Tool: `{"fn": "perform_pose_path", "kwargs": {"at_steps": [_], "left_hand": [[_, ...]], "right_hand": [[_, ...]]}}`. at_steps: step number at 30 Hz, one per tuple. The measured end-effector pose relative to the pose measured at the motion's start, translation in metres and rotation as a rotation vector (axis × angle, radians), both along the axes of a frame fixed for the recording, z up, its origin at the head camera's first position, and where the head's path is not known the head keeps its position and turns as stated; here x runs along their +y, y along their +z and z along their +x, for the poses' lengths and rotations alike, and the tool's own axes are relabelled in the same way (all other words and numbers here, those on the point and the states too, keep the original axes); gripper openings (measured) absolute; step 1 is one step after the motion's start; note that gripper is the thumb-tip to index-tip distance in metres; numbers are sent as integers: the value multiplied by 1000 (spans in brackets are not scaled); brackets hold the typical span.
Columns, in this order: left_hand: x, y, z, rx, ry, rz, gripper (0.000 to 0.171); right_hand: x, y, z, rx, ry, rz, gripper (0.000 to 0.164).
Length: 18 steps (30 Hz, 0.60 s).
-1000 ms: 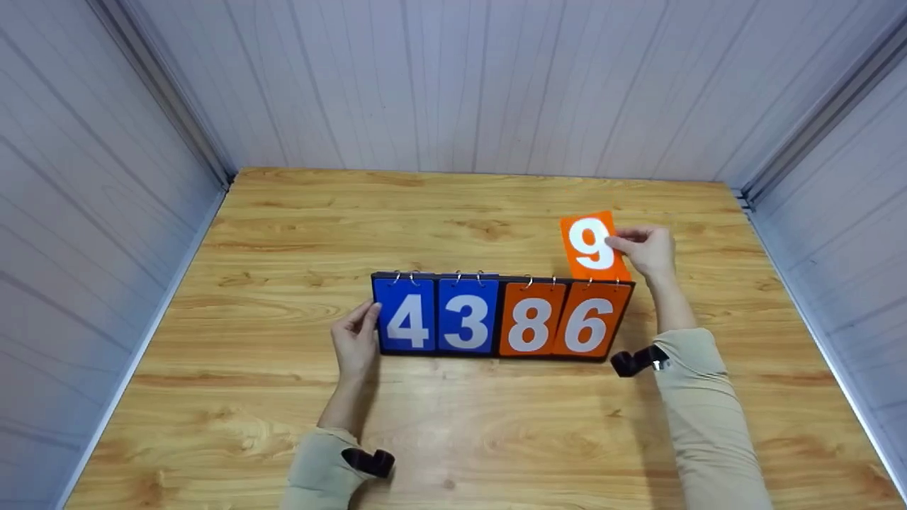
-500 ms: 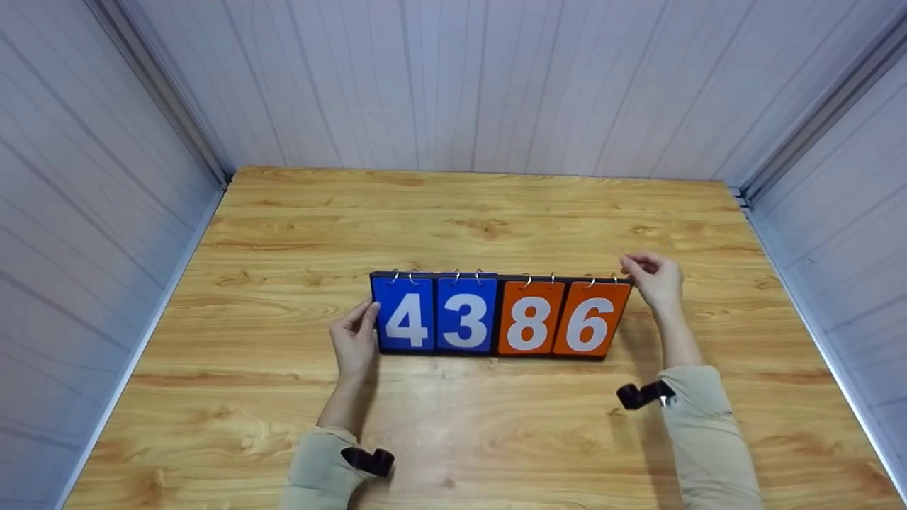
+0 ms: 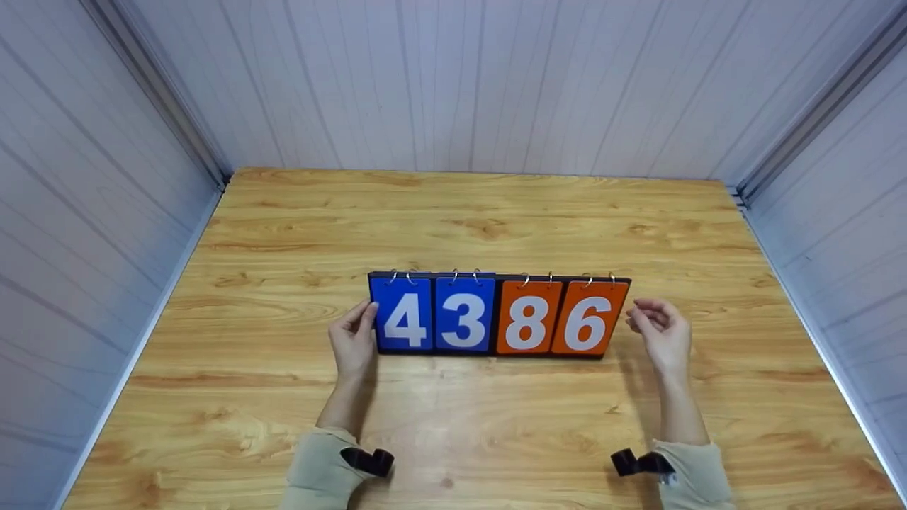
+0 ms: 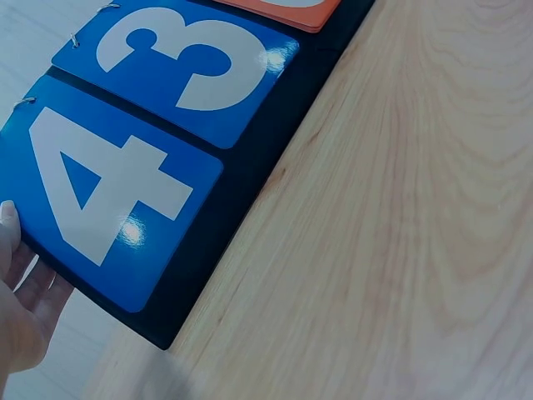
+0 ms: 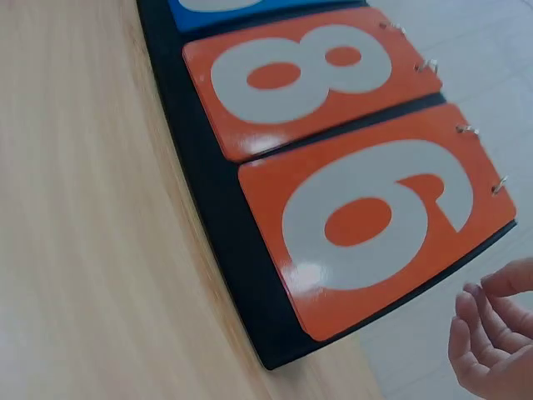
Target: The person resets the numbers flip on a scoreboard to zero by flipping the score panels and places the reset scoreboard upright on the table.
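Note:
A black flip scoreboard (image 3: pixel 496 316) stands on the wooden table, its cards hung from metal rings along the top edge. Two blue cards show 4 (image 3: pixel 404 320) and 3 (image 3: pixel 464 320); two orange ones show 8 (image 3: pixel 526 322) and 6 (image 3: pixel 587 324). My left hand (image 3: pixel 353 343) pinches the board's left edge, thumb in front over the 4 card and fingers behind, as the left wrist view also shows. Just off the right edge, my right hand (image 3: pixel 663 336) has its fingers loosely curled and holds nothing; the right wrist view shows a gap between fingertips (image 5: pixel 470 290) and board.
The wood-grain table (image 3: pixel 468 219) reaches back to a pale panelled wall (image 3: pixel 439 85), with similar walls at left and right. A black camera mount sits on each wrist, the left one (image 3: pixel 368 462) and the right one (image 3: pixel 641 463).
The right hand held up an orange 9 card behind the board, let it go, and came down to the right side. That card dropped out of sight behind the board. The left hand stayed put.

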<state>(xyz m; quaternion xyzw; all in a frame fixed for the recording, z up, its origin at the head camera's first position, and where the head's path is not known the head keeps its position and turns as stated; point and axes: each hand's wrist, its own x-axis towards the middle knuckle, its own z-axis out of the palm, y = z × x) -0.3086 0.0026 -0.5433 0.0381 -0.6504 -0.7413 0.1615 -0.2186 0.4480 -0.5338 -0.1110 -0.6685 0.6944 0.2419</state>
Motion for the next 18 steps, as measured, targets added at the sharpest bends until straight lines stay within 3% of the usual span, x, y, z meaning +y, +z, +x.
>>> {"fn": "perform_pose_path", "kwargs": {"at_steps": [3,5,7,9,10,14,16,18], "left_hand": [[-2,-20,-10,16,9,23,25],[-2,-24,-12,18,13,39,25],[-2,-24,-11,12,10,24,25],[0,-5,-3,-14,8,-3,22],[1,5,2,-21,4,-6,20],[5,37,17,-47,0,-12,16],[5,37,17,-20,-2,-1,16],[5,37,17,-2,-3,-5,16]], "right_hand": [[-3,-12,4,22,-5,6,26],[-6,-23,3,36,-54,85,30],[-14,-24,5,35,-100,135,31],[-33,-6,11,-6,-171,206,32],[-37,-3,13,4,-173,216,31],[-71,31,27,-1,-235,243,30],[-76,27,27,19,-265,289,29],[-87,34,28,-26,-316,354,31]]}}
